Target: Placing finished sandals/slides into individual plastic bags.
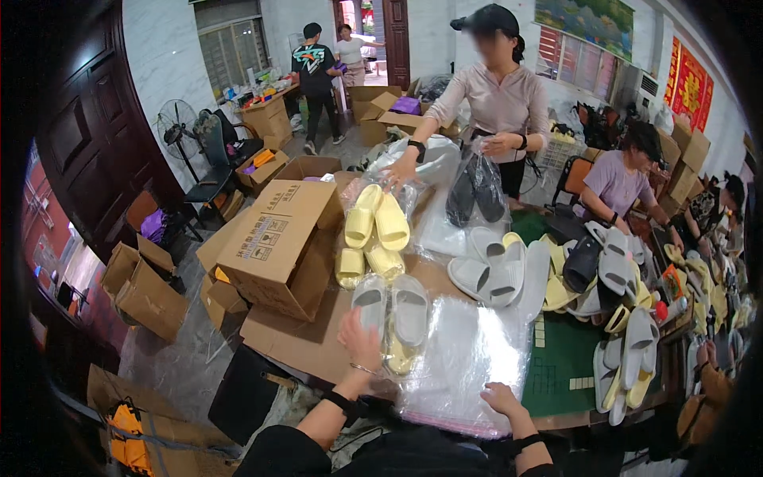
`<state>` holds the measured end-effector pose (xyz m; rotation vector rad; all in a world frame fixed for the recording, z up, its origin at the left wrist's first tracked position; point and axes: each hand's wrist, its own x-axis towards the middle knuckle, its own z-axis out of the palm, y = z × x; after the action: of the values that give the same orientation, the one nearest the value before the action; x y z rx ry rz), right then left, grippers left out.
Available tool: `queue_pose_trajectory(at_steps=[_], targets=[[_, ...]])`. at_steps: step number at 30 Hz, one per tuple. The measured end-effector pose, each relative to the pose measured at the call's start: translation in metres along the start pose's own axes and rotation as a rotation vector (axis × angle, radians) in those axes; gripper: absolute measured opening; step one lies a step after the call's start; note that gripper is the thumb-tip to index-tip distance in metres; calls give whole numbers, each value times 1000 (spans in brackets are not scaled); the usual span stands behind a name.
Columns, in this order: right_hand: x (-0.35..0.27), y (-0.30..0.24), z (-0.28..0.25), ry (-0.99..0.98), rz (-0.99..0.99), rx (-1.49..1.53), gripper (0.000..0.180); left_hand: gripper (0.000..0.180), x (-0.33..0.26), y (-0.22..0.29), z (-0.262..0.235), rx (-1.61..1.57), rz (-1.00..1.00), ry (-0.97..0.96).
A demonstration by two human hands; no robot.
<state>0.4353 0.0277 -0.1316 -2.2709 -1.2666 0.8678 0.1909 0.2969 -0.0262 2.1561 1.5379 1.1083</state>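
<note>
A pair of grey slippers (409, 308), apparently in clear plastic, lies in front of me on top of pale yellow slippers (400, 359). My left hand (360, 342) is at the near end of the left grey slipper, its fingers stretched out; whether it presses on the slipper I cannot tell. To the right is a stack of clear plastic bags (469, 350), shiny under the light. My right hand (505, 400) is over the near right side of that stack, fingers apart and nothing in them. Beyond the grey pair are more bagged yellow slippers (377, 219).
An open cardboard box (274, 246) stands left of the slippers. Loose grey slippers (485, 274) lie right, near a green mat (548, 381). Across the table, a co-worker (501, 95) holds bagged black slippers (477, 195) and reaches toward the yellow ones. Another co-worker (624, 187) sits right.
</note>
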Motion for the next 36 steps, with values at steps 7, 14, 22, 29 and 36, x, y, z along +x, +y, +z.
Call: queue_pose_trajectory(at_steps=[7,14,22,29,36], targets=[[9,12,59,139,-85,-319,40,62,-109,45,71,-285,794,-1008],[-22,60,-21,600,78,85,28,92,-151,9,129,451,723,-1451],[-83,218,-184,1047,463,-280,31,91,-163,-4,114,537,714,-1349],[-104,266,-293,984,866,-177,58,87,-170,9,107,556,693,-1366],[-59,322,-317,1007,1032,-48,63,90,-162,33,107,604,607,-1379]])
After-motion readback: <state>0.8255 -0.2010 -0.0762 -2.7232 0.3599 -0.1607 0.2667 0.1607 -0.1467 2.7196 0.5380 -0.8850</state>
